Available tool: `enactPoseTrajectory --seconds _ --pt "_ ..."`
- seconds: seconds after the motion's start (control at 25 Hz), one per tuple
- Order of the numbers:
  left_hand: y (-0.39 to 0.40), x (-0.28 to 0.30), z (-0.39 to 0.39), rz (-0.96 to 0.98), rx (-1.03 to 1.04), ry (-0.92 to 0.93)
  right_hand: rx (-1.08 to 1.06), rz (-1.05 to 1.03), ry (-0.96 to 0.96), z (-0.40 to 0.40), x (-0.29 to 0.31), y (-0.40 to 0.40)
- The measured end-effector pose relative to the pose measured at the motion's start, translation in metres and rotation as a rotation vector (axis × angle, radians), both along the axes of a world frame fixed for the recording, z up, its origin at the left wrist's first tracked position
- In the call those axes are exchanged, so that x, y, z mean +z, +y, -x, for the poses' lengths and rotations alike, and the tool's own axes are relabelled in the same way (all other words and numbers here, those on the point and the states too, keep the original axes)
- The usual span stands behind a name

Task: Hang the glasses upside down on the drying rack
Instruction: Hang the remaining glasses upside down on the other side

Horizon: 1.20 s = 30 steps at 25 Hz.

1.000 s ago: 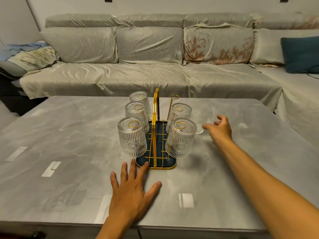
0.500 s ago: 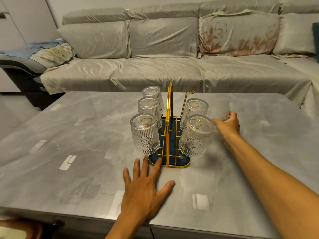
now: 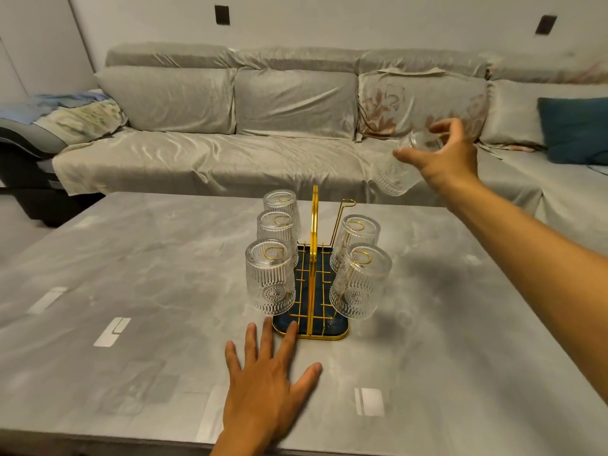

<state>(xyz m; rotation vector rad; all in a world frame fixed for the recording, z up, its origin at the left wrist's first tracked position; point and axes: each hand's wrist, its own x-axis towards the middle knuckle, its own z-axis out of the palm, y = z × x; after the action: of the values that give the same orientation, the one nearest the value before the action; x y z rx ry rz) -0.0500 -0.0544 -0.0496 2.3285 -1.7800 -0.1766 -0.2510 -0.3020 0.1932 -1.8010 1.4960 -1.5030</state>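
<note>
Glasses on rack: five ribbed clear glasses hang mouth-down on the gold wire drying rack (image 3: 312, 284), which stands mid-table on the grey marbled table (image 3: 131, 264). Three sit on its left side, nearest (image 3: 270, 281), middle (image 3: 277, 230), farthest (image 3: 280, 204); two on its right side, nearest (image 3: 361, 286) and behind it (image 3: 356, 238).
Left hand (image 3: 263, 386): nearest the camera, flat on the table just in front of the rack, fingers spread and holding nothing; two fingertips reach the rack's blue tray edge.
Free peg (image 3: 345, 218): bare looped peg at the rack's far right, uncovered.
Right hand (image 3: 444, 159): raised above and right of the rack, fingers wrapped round the base of a sixth glass.
Held glass (image 3: 399, 169): motion-blurred, tilted with its mouth down-left, clear of the rack.
Sofa (image 3: 263, 126): grey, behind the rack, beyond the table's far edge.
</note>
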Motion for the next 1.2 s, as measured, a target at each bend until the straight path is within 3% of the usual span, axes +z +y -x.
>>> enactPoseTrajectory --seconds 0.4,1.2 --pt "-0.010 -0.004 -0.002 -0.081 0.018 -0.014 0.124 -0.060 0.249 -0.066 -0.026 -0.016" --pt "-0.015 0.000 -0.004 -0.108 0.014 -0.008 0.190 -0.270 0.431 -0.086 -0.072 -0.034"
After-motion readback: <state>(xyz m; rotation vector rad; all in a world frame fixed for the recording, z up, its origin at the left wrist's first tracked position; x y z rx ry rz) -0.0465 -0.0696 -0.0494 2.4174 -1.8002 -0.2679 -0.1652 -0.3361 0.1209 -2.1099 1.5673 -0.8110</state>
